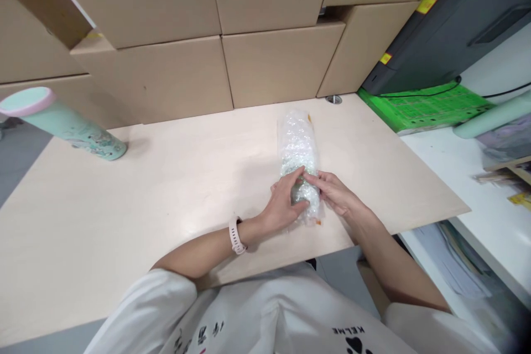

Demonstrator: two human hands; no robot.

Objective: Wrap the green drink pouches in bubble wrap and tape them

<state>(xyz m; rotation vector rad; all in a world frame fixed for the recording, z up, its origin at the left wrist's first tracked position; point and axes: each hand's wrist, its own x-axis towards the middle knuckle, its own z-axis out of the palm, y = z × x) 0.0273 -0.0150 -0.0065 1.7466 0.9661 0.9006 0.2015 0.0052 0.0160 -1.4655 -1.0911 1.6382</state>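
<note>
A long bundle wrapped in clear bubble wrap lies on the pale wooden table, pointing away from me. My left hand grips its near end, fingers on top and thumb curled round the side. A pale pink watch sits on that wrist. My right hand presses against the same end from the right, its fingertips meeting the left hand's on top of the wrap. Something green and orange shows through the wrap; I cannot make out what it is.
A mint green bottle with a pink cap stands at the table's far left. Stacked cardboard boxes wall off the back. To the right are a green sheet, a dark machine and a white desk with papers.
</note>
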